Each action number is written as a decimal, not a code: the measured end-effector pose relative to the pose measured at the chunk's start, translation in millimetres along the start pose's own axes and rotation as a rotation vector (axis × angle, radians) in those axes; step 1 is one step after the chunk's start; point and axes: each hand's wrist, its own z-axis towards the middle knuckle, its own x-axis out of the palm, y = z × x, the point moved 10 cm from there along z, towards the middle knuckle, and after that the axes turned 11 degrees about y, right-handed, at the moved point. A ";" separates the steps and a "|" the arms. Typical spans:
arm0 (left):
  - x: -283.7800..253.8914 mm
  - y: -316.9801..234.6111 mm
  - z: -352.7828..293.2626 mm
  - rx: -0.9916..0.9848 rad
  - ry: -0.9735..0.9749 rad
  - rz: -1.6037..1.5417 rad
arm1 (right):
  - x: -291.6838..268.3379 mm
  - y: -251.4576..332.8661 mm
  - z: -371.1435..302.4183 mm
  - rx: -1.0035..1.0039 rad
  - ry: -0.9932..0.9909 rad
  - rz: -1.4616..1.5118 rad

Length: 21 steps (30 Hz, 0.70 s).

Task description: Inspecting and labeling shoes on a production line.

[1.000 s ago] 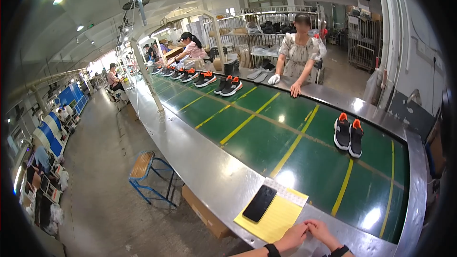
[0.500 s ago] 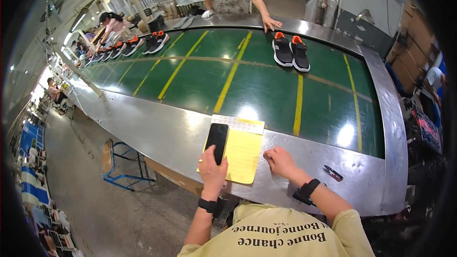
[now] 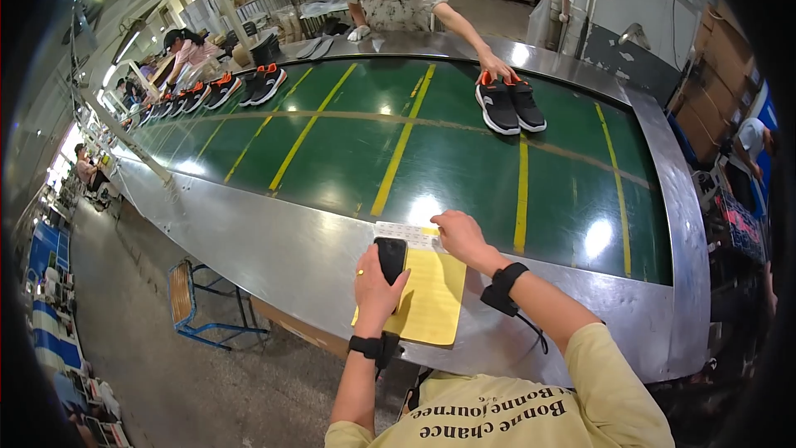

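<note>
A black phone (image 3: 390, 258) lies over the left part of a yellow paper pad (image 3: 433, 299) on the metal edge of the table. My left hand (image 3: 377, 289) is closed round the phone's lower part, thumb on its right side. A white sheet of small printed labels (image 3: 409, 233) sits at the pad's far end, partly covered by the phone. My right hand (image 3: 461, 237) is at the sheet's right corner, fingers curled together; whatever is between the fingertips is too small to make out. Both wrists wear black bands.
Beyond the metal edge runs a green belt (image 3: 332, 149) with yellow lines. Across it, a person's hand (image 3: 494, 66) touches a pair of black-and-orange shoes (image 3: 510, 106). More shoes (image 3: 264, 85) stand in a row at far left. A stool (image 3: 184, 303) stands at left.
My right hand has moved left and forward, from the bare metal to the label sheet. The other person's hand has reached the shoes. The shoes at far left have shifted slightly left.
</note>
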 end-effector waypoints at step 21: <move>45.3 23.9 71.6 -0.081 0.382 0.359 | 47.7 25.2 21.0 -0.090 -0.055 -0.084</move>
